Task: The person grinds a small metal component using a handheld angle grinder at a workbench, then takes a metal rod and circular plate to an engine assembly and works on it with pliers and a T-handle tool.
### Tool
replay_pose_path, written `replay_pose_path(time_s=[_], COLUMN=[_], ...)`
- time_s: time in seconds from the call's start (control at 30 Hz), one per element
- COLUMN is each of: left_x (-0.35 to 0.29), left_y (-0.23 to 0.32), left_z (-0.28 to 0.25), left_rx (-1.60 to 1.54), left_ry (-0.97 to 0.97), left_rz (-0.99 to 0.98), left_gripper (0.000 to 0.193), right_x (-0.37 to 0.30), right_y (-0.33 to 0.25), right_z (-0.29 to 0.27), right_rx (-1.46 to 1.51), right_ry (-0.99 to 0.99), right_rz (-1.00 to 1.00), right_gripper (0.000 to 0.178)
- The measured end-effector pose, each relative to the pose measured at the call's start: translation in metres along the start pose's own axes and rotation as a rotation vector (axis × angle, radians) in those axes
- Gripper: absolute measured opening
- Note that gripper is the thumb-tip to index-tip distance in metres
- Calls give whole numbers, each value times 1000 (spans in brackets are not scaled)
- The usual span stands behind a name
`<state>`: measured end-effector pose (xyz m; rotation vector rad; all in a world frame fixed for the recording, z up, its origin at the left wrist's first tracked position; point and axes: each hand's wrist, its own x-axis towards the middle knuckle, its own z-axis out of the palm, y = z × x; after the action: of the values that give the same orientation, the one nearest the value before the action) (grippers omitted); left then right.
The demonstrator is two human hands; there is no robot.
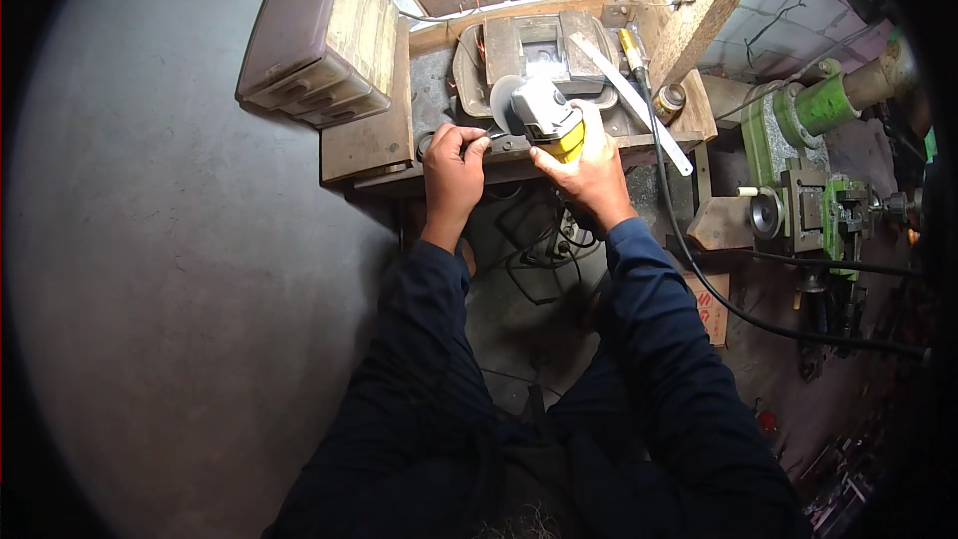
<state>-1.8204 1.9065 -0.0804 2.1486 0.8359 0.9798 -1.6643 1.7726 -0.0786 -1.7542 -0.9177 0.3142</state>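
My right hand (591, 168) is wrapped round the yellow body of an angle grinder (547, 112), whose grey metal head points up and to the left. Its thin round disc (507, 100) reaches toward my left hand (454, 168). The fingers of that hand are pinched on a small thin dark piece (494, 133), close by the disc's lower edge; whether the two touch I cannot tell. A few orange sparks show beyond the disc. Both hands are at the near edge of a worn workbench (371, 148), in front of a metal tray (467, 70).
A steel ruler (639, 108) lies slanted right of the grinder, near a yellow-handled tool (630, 48) and a small jar (671, 100). A drawer cabinet (299, 35) stands at left. The black cable (667, 190) runs down right, past a green machine (778, 140).
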Motion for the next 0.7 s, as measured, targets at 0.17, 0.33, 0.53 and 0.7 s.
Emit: replay_pose_path(time_s=[0.17,0.33,0.53,0.7], left_x=[-1,0,-1,-3], left_y=[0,-2,-1,3], left_z=[1,0,3,2], left_rx=[128,64,74,181], left_ry=[77,109,105,91], left_rz=[87,-19,1,82], left_gripper=[6,7,5,5], right_x=[-1,1,0,-1], right_y=[1,-1,0,0], right_z=[1,-3,-2,2], right_rx=[-48,-39,-57,-67], right_ry=[-3,14,-8,-16], right_rz=[2,27,-5,10], right_gripper=[69,75,74,71])
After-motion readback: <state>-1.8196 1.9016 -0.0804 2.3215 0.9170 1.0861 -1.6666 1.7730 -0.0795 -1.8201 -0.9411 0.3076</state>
